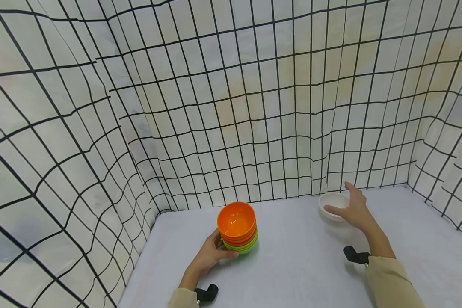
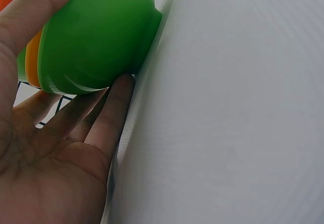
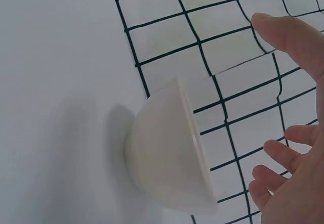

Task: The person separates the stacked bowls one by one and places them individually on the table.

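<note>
Cloth [image 1: 267, 102] with a black grid walls in the space beyond both hands and to either side. Under them spreads the white bench [image 1: 288, 261]. Beige sleeves [image 1: 392, 282] end behind the wrists. The left hand [image 1: 211, 254] grips the stack [image 1: 236, 220], thumb on the near side, fingers around the other: orange bowls nested on top, green ones below with a yellow-orange one between. The right hand [image 1: 355, 210], thumb spread wide, holds nothing; it hovers over the white bowl [image 1: 333, 199], partly hiding it. Each wrist carries a black mount [image 1: 356, 255].
</note>
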Motion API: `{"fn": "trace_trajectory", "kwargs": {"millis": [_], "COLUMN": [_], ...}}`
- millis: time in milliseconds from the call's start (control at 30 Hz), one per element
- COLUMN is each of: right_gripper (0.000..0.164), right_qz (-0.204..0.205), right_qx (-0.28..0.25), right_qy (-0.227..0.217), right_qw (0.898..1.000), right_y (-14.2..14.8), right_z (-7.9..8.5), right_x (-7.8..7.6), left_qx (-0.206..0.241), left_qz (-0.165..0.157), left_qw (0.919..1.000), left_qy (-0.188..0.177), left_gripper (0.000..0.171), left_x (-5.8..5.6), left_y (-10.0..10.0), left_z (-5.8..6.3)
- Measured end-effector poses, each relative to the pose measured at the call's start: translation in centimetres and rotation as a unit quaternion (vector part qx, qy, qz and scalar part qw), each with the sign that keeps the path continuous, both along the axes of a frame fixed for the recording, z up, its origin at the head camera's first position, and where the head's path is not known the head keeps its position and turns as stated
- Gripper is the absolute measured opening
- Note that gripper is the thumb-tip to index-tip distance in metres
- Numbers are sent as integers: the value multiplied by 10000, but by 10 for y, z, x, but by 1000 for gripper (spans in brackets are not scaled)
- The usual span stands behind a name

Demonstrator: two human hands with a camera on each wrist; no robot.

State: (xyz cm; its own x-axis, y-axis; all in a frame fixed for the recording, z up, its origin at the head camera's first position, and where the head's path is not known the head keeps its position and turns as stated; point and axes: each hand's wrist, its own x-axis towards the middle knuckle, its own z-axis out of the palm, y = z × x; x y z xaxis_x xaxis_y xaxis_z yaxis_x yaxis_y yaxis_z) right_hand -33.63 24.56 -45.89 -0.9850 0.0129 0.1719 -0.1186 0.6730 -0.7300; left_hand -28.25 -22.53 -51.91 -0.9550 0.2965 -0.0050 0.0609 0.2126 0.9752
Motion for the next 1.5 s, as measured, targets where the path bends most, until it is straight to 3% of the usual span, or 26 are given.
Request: {"fn": "trace_trajectory", "kwargs": {"millis": [200, 500, 733, 967, 1367, 1500], "right_gripper": [113, 102, 90, 84, 87, 89], "right_qz": [421, 1290, 1892, 2413, 2942, 2902], "right_qx": [-184, -481, -684, -793, -979, -993], "right_qy": [451, 683, 711, 210, 255, 386], "right_qw": [9979, 9881, 9770, 9670, 9504, 9510], "right_y": [-25, -67, -112, -151, -198, -206], "right_z": [20, 34, 31, 23, 11, 12], "right_x": [9, 22, 32, 46, 56, 55], "left_qx": [-17, 29, 9, 26, 40, 1], "left_qz": [5, -9, 15, 10, -88, -88], "left_qw": [10000, 10000, 10000, 10000, 9998, 9998], "left_qy": [-1, -41, -31, -20, 183, 178], "left_gripper": [92, 91, 92, 92, 90, 90], "left_x": [0, 0, 2, 0, 0, 1], "left_y": [0, 0, -1, -1, -1, -2], "left_z": [-1, 0, 1, -1, 1, 0]}}
